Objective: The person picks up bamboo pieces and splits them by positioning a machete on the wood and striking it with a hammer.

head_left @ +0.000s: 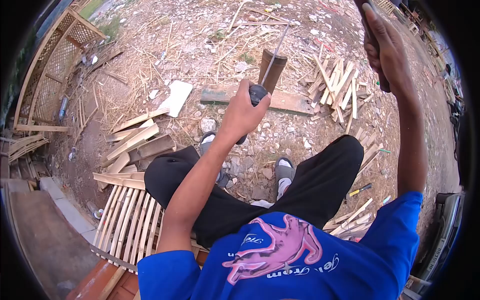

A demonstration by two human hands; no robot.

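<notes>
My left hand (244, 111) is wrapped round the black handle of a long-bladed knife (278, 50). Its thin blade points away from me, over the top end of a split bamboo piece (272, 75); whether the two touch I cannot tell. That piece stands tilted at a flat wooden plank (290, 103) lying on the ground. Raised at the upper right, my right hand (388, 57) is closed around a dark wooden stick (372, 30), whose top runs out of view.
Split bamboo strips (342, 87) lie heaped to the right, and wider bamboo pieces (132, 142) to the left. A slatted bamboo panel (127, 215) is beside my left leg. A yellow-handled tool (356, 192) rests near my right knee. A lattice frame (50, 75) stands far left.
</notes>
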